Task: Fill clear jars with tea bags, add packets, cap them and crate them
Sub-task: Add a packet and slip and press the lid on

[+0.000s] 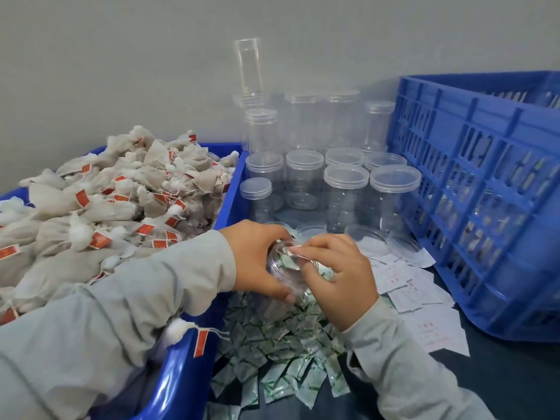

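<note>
My left hand grips a clear jar tilted toward me, low in the middle of the view. My right hand pinches a small white packet at the jar's mouth. Below the hands lies a heap of green-and-white packets. White paper slips are spread to the right of my right hand. A blue bin on the left is piled with beige tea bags bearing red tags. Loose clear lids lie just behind the hands.
Several capped empty clear jars stand behind the hands, some stacked against the grey wall, with a tall clear tube on top. A large blue slatted crate fills the right side, with jars inside it seen through the slats.
</note>
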The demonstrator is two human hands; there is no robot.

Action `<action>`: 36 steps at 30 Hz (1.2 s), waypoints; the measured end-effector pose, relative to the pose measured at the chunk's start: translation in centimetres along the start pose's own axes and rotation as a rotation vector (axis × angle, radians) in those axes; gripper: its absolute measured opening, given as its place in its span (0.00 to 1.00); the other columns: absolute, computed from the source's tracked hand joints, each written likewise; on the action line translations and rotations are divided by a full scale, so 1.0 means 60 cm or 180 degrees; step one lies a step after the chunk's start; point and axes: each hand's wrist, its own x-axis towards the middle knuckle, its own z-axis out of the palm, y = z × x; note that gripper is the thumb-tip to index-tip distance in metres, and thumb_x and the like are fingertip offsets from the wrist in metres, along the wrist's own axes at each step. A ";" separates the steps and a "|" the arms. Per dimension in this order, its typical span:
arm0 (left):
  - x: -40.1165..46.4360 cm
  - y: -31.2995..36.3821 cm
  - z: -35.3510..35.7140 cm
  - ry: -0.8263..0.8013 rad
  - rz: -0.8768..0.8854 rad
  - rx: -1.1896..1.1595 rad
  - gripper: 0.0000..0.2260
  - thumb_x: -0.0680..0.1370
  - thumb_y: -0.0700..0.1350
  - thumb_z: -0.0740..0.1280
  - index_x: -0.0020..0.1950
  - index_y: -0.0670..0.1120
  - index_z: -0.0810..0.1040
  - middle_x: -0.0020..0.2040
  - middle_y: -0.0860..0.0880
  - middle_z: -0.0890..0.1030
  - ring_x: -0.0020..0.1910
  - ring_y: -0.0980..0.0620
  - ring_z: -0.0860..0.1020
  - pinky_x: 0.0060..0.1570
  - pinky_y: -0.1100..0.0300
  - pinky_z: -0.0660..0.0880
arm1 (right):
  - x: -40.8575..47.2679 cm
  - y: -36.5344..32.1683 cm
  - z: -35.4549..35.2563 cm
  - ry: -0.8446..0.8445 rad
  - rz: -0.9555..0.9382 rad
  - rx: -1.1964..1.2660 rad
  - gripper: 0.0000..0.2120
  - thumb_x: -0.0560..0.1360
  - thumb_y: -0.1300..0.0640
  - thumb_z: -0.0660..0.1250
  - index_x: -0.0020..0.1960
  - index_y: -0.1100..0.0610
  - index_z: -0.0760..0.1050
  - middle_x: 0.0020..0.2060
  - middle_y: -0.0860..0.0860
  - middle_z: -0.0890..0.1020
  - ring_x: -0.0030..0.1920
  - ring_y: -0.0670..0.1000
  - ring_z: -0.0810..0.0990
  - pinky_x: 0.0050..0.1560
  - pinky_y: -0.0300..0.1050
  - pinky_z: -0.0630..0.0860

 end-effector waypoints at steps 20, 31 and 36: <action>0.001 -0.002 0.001 0.0074 -0.0046 0.0085 0.32 0.58 0.65 0.71 0.59 0.56 0.71 0.39 0.62 0.74 0.41 0.60 0.76 0.41 0.68 0.72 | -0.012 -0.007 -0.005 -0.0607 -0.0308 -0.0078 0.16 0.72 0.52 0.59 0.39 0.62 0.79 0.38 0.53 0.80 0.41 0.53 0.77 0.45 0.45 0.69; -0.001 -0.003 0.000 0.0110 -0.0102 -0.0126 0.33 0.57 0.67 0.73 0.57 0.57 0.72 0.41 0.62 0.77 0.42 0.63 0.76 0.41 0.72 0.71 | -0.009 0.001 -0.013 -0.0098 -0.0388 -0.0313 0.13 0.71 0.52 0.60 0.39 0.60 0.77 0.38 0.50 0.80 0.44 0.54 0.75 0.46 0.54 0.72; -0.002 0.002 -0.004 0.0066 -0.0123 -0.0106 0.34 0.57 0.67 0.73 0.59 0.55 0.72 0.44 0.61 0.78 0.44 0.61 0.77 0.46 0.66 0.74 | -0.011 0.011 -0.016 -0.0249 -0.0404 -0.0105 0.11 0.67 0.54 0.63 0.43 0.60 0.78 0.43 0.53 0.78 0.48 0.50 0.73 0.51 0.47 0.69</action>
